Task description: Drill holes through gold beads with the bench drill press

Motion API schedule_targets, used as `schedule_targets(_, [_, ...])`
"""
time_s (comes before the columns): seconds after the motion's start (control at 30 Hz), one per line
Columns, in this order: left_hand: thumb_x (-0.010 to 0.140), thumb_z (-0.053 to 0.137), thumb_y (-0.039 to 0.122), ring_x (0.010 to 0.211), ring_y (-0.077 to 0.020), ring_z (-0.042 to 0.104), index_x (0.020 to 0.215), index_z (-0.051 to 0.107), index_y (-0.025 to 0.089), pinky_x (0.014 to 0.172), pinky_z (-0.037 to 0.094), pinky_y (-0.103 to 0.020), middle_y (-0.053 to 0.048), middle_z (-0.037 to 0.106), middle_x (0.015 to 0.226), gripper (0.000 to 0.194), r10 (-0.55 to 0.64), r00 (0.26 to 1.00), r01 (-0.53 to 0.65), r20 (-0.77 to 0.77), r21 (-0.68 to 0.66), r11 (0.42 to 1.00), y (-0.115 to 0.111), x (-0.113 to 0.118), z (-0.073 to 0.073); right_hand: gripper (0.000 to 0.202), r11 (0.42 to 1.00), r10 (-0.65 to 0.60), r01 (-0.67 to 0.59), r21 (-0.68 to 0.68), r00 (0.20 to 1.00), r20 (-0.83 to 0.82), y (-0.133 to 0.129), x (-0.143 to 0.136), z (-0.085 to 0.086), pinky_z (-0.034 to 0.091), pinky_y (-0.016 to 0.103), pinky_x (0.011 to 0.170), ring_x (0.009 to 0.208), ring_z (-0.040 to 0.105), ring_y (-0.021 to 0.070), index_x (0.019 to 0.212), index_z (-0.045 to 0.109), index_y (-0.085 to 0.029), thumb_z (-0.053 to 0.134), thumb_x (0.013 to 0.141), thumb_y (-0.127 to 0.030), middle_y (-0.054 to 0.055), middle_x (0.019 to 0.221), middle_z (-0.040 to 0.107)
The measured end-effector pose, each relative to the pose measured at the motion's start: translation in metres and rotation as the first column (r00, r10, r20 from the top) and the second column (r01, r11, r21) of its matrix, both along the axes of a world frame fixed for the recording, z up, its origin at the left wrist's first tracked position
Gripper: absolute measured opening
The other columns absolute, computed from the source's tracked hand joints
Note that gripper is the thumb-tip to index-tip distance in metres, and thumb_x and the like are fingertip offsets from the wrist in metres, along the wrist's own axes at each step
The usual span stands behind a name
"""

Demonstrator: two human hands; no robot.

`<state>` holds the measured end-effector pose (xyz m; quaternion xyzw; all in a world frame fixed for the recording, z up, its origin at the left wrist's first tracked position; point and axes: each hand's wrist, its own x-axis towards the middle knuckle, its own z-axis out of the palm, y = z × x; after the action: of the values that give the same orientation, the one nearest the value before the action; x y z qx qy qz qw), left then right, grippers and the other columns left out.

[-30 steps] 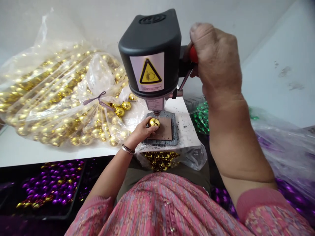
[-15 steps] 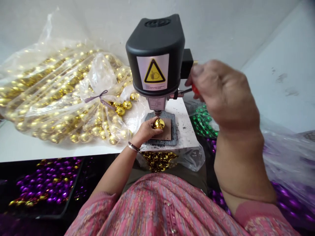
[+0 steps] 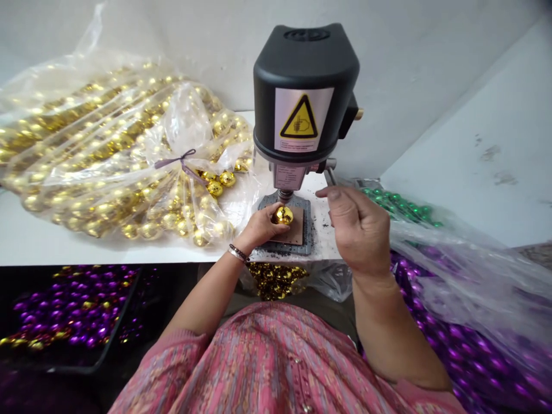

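Observation:
My left hand [image 3: 264,226] pinches a shiny gold ball [image 3: 284,215] between thumb and fingers. The ball sits on a brown board [image 3: 295,233] on the grey base [image 3: 307,244] of a small black drill press [image 3: 306,75]. Directly above the ball, the machine's chuck [image 3: 284,196] is lowered so that its tip meets the ball's top. My right hand [image 3: 360,224] is closed round the end of the press lever [image 3: 331,175], whose knob my fingers hide.
A clear bag of gold bead strings [image 3: 129,172], tied with a purple ribbon, covers the white table's left. Dark shavings lie round the base. Purple balls [image 3: 73,307] fill a black tray below left; green beads [image 3: 405,204] and bagged purple beads [image 3: 457,345] lie at right.
My right hand has pulled the lever down from beside the motor housing to near table height. The chuck has come down to the ball. My left hand keeps its hold; the view has shifted slightly.

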<state>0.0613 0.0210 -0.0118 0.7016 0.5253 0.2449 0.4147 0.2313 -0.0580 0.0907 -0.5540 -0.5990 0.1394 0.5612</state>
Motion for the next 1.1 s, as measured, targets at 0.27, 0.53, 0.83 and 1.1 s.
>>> schedule_targets(0.27, [0.07, 0.077, 0.019, 0.099, -0.0216, 0.067, 0.132, 0.063, 0.016, 0.091, 0.051, -0.032, -0.006, 0.075, 0.111, 0.063, 0.002, 1.0, -0.002, 0.025, 0.01, 1.0, -0.002, 0.002, -0.002, 0.032, 0.959, -0.178, 0.155, 0.235, 0.981, 0.079, 0.008, -0.007, -0.032, 0.057, 0.026, 0.08, 0.084, 0.07, 0.0123, 0.11, 0.073, -0.018, 0.046, 0.094, -0.027, 0.006, 0.097, 0.076])
schedule_targets(0.53, [0.072, 0.076, 0.023, 0.097, -0.0213, 0.066, 0.129, 0.063, 0.017, 0.088, 0.051, -0.031, -0.005, 0.073, 0.11, 0.059, -0.023, 1.0, 0.023, 0.012, 0.043, 0.999, -0.002, 0.0, -0.007, 0.028, 0.936, -0.216, 0.194, 0.294, 0.976, 0.044, 0.018, -0.004, -0.063, 0.055, 0.027, 0.073, 0.074, 0.066, 0.0113, 0.1, 0.073, -0.02, 0.048, 0.093, -0.03, 0.003, 0.082, 0.071])
schedule_targets(0.83, [0.072, 0.077, 0.026, 0.099, -0.0226, 0.067, 0.13, 0.062, 0.018, 0.091, 0.051, -0.032, -0.006, 0.073, 0.113, 0.06, 0.002, 0.999, -0.001, -0.048, 0.037, 0.999, -0.005, 0.001, -0.001, 0.036, 0.948, -0.169, 0.179, 0.262, 0.984, -0.06, 0.016, -0.005, -0.029, 0.04, 0.022, 0.056, 0.057, 0.051, 0.0062, 0.091, 0.075, -0.017, 0.048, 0.094, -0.04, -0.001, 0.064, 0.06])
schedule_targets(1.1, [0.069, 0.083, 0.032, 0.096, -0.0221, 0.068, 0.131, 0.063, 0.019, 0.086, 0.053, -0.032, -0.006, 0.074, 0.111, 0.066, -0.202, 0.979, 0.203, 0.019, -0.045, 0.978, -0.033, -0.03, 0.01, 0.046, 0.984, -0.134, 0.161, 0.077, 0.953, -0.271, 0.024, -0.003, 0.026, 0.032, 0.026, 0.053, 0.053, 0.047, 0.0066, 0.077, 0.071, -0.013, 0.055, 0.088, -0.054, -0.002, 0.055, 0.048])
